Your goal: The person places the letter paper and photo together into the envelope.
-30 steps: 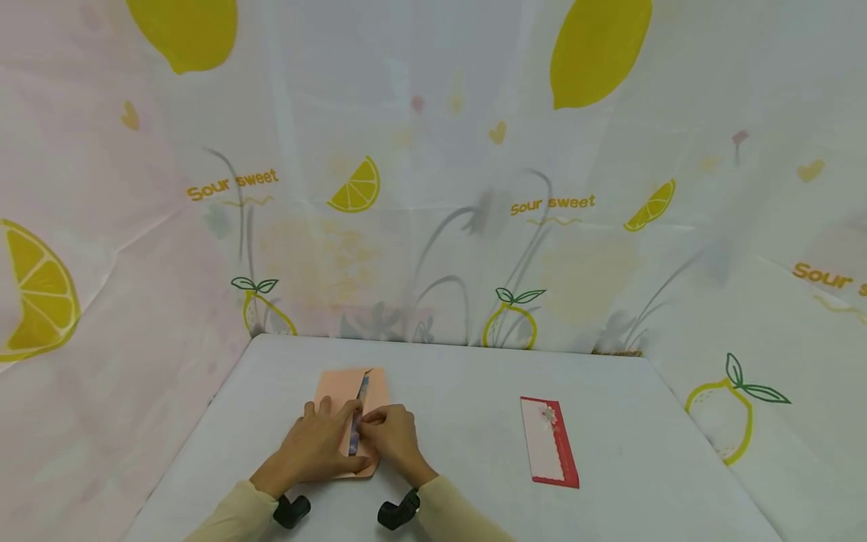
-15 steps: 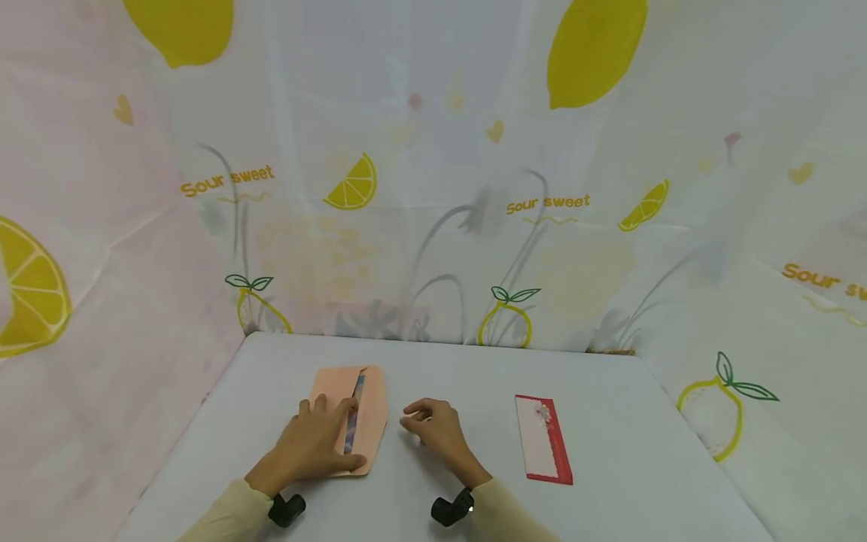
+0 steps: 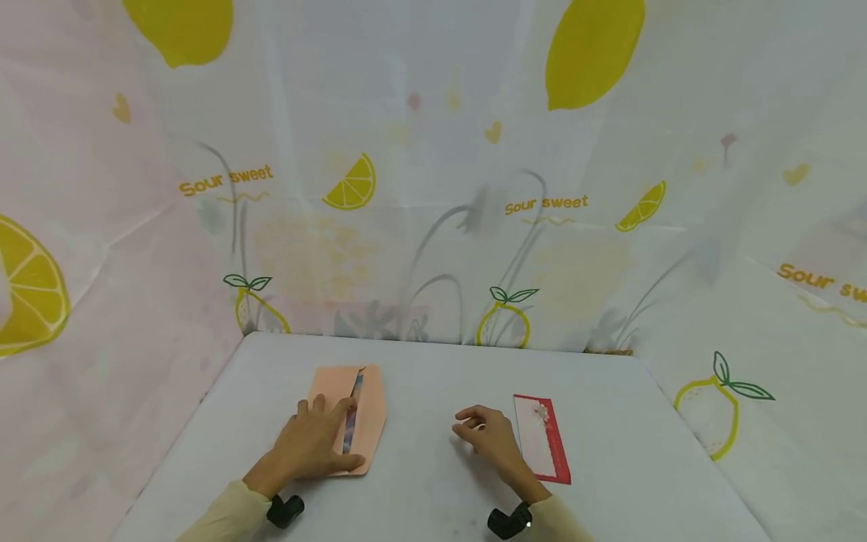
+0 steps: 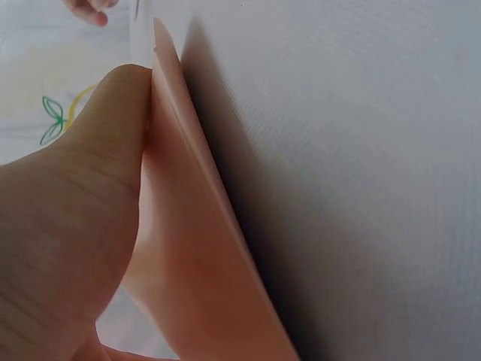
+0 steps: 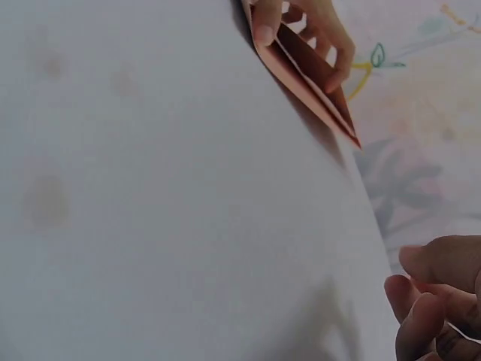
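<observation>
A peach envelope point(image 3: 371, 421) lies on the left half of the table, a long slot running down it. Inside the slot shows a strip of blue-purple patterned paper point(image 3: 350, 429). My left hand point(image 3: 308, 440) presses on the envelope with fingers spread, the thumb near its front end and the index finger at the slot. In the right wrist view the slot gapes between thumb and index finger. My right hand point(image 3: 491, 440) hovers over the table with loosely curled fingers and nothing in them. Just right of it lies a red and white card point(image 3: 538, 436) with a flower on it.
A white table point(image 3: 433, 482) carries both paper things. Behind and beside it hangs a pale curtain point(image 3: 433, 263) printed with lemons. Each wrist wears a black camera point(image 3: 509, 521).
My right hand has let go of the strip in the slot and moved right, toward the red and white card. The left hand has stayed on the envelope.
</observation>
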{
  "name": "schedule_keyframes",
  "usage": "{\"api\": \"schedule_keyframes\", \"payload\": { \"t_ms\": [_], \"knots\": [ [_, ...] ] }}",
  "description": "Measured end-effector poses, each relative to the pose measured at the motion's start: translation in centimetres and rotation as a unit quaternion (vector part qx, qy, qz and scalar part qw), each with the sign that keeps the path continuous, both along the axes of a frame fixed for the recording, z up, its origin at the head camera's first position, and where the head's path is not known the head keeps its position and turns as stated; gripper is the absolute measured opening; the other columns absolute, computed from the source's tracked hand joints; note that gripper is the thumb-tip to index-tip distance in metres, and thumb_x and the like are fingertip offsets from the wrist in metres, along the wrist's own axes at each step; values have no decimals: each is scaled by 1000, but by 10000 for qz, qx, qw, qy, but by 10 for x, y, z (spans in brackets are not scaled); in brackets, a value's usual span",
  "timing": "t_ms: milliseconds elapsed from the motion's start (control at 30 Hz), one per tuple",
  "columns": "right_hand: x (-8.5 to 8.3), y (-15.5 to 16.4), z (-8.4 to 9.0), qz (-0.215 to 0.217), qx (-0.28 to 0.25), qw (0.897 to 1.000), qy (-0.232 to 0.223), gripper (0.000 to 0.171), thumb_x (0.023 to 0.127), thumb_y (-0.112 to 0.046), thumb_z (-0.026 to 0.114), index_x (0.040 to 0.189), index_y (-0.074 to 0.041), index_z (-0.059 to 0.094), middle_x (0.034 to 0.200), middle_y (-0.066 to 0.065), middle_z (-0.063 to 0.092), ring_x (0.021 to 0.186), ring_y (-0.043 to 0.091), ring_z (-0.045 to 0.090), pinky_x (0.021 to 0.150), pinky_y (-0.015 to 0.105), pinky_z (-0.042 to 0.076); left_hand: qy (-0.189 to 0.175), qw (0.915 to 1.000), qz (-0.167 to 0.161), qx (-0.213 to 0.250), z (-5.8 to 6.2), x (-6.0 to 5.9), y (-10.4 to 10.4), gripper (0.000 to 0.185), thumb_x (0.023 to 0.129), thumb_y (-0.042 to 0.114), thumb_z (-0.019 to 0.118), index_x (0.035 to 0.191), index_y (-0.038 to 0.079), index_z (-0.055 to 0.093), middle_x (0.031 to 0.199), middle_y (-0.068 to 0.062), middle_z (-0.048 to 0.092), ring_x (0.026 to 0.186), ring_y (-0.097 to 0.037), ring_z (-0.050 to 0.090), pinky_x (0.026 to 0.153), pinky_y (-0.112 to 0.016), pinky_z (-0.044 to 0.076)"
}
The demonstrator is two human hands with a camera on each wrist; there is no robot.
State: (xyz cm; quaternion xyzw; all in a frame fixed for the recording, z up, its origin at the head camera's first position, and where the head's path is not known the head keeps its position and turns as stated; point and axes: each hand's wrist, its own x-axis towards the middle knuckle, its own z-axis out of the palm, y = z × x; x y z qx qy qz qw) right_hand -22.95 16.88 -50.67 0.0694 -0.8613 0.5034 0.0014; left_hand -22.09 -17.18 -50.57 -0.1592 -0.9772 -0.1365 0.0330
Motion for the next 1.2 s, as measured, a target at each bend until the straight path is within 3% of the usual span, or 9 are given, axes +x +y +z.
{"api": "schedule_keyframes", "payload": {
  "t_ms": [433,767,933,1200],
  "knots": [
    [19,62,6,-1086,85,9939,-183,22,89,-16,81,106,-4,75,84,2,69,66,17,59,53,28,48,14,10000,-34,32,-1,0,-1,95,67,79,78,140,23,54,115,-20,52,92,-40,51,72,-56,49],
    [31,100,5,-1468,894,9850,-136,25,88,-19,81,108,-5,75,81,0,65,75,17,55,62,29,45,8,10000,-4,58,-4,-2,-1,95,67,79,78,141,24,53,115,-19,52,92,-40,51,72,-55,49],
    [38,113,0,-1580,1160,9801,-316,35,87,-21,83,113,0,72,83,1,60,79,18,53,64,28,43,13,10000,-25,72,-3,0,-1,96,67,78,79,141,23,53,113,-20,51,91,-40,51,70,-56,49],
    [44,132,-6,-1841,1476,9702,-551,54,86,-24,83,123,10,63,73,4,53,67,18,47,57,28,38,90,9999,-49,101,-4,-1,-1,96,68,79,77,142,23,52,114,-20,51,92,-40,51,70,-55,49]
  ]
}}
